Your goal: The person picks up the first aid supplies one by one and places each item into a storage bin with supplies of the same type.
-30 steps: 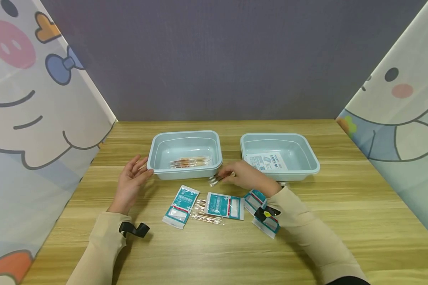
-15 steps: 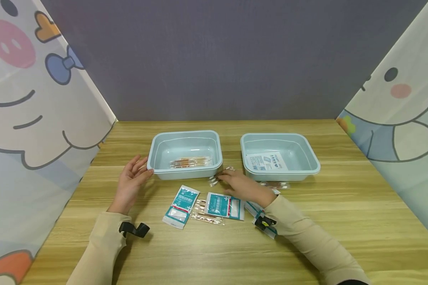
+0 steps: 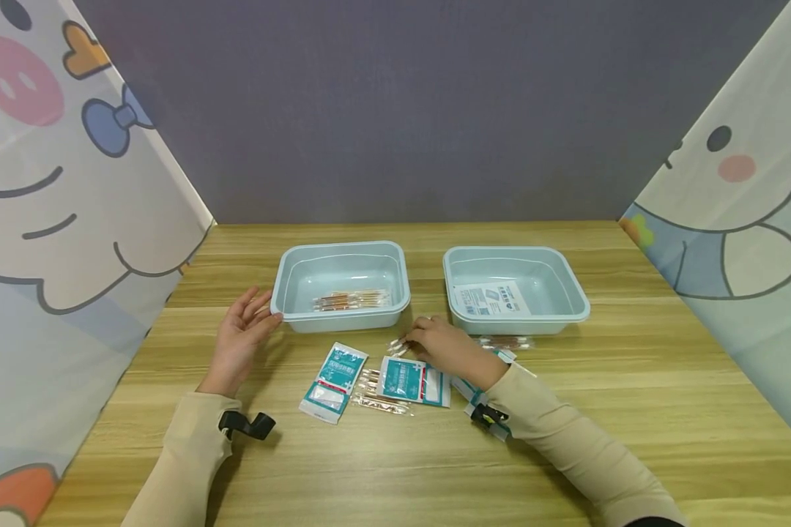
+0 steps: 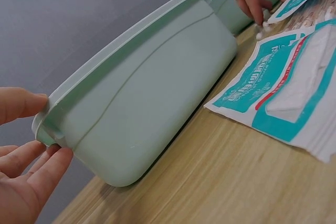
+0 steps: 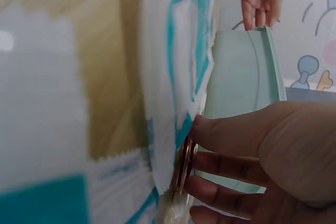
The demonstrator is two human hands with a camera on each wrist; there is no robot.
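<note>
My left hand (image 3: 237,340) grips the near left corner of the left pale blue tub (image 3: 343,320). In the left wrist view the thumb (image 4: 23,103) lies on the rim and the fingertips sit under it. Several wrapped cotton swabs (image 3: 352,300) lie in that tub. On the table between the tubs, my right hand (image 3: 451,351) pinches a packet of cotton swabs (image 3: 398,348), its white tips poking out past the fingers. In the right wrist view the reddish-brown sticks (image 5: 185,163) show between thumb and fingers, beside a teal and white gauze packet (image 5: 184,66).
The right tub (image 3: 517,320) holds a printed white packet (image 3: 492,298). Nearer me lie a gauze packet (image 3: 334,382), another gauze packet (image 3: 414,380) over swab packets (image 3: 384,402), and more packets partly under the right forearm. A swab packet (image 3: 506,342) lies before the right tub.
My right hand has drawn back a little from the left tub toward me, and the swab tips at its fingers have shifted the same way. The left hand stays at the tub.
</note>
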